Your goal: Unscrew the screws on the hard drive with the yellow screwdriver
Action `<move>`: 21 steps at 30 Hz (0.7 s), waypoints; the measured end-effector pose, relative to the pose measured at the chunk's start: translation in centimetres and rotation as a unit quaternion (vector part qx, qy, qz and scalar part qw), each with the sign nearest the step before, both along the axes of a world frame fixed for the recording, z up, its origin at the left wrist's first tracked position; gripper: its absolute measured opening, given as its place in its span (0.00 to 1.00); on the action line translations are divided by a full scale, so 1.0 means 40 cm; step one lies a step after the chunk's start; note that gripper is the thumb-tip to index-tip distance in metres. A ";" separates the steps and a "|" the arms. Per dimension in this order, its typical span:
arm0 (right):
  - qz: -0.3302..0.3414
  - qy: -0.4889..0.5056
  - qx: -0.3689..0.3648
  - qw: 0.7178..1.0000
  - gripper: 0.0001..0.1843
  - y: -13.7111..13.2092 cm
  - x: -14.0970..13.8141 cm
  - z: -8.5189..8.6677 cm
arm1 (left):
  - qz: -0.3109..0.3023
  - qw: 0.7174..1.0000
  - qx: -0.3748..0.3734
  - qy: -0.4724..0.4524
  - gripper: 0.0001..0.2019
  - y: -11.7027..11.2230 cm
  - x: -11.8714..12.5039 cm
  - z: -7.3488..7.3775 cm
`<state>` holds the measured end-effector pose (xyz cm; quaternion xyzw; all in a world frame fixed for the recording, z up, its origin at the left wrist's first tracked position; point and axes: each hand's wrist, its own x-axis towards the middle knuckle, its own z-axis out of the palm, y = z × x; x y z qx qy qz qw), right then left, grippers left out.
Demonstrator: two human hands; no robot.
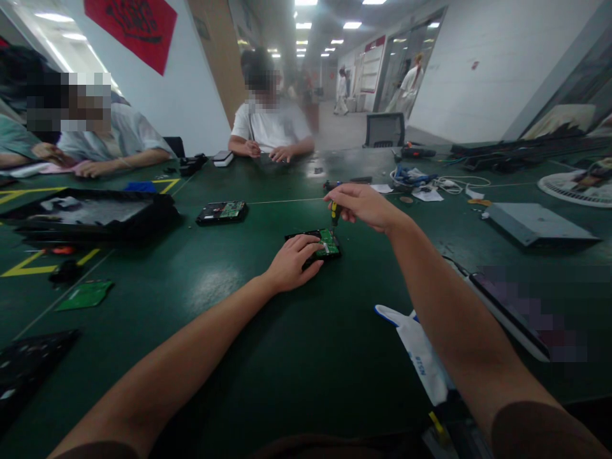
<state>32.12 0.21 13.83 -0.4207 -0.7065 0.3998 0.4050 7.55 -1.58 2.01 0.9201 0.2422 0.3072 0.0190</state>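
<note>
Much of green-board device (329, 245) hidden by left hand (292, 261).

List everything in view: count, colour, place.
Hard drives: two, black and green, centre and left of centre.
Screwdriver: one, black and yellow, at centre drive.
Table: one, green, foreground.
Tray: one, black, left.
Circuit board: one, green, left.
Metal box: one, grey, right.
Cables: several, blue and white, back right.
Apparent glove: one, white, right foreground.
Other people: several, mostly pale clothes, background.
Wall sign: one, red, upper left.
Other items: uncounted, mixed colours, around table.
Left grip: one, bare hand, on centre drive.
Right grip: one, bare hand, holding screwdriver.
</note>
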 end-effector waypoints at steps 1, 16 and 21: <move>-0.004 -0.006 0.003 1.000 0.14 0.000 0.000 0.000 | -0.005 1.000 -0.002 0.013 0.19 0.001 0.000 -0.002; -0.001 -0.027 0.034 0.999 0.17 -0.003 -0.002 0.005 | -0.026 0.998 0.008 0.065 0.21 0.004 -0.002 -0.006; 0.007 -0.008 -0.003 1.000 0.14 0.005 0.009 0.004 | -0.026 0.997 0.007 0.068 0.21 0.006 -0.002 -0.008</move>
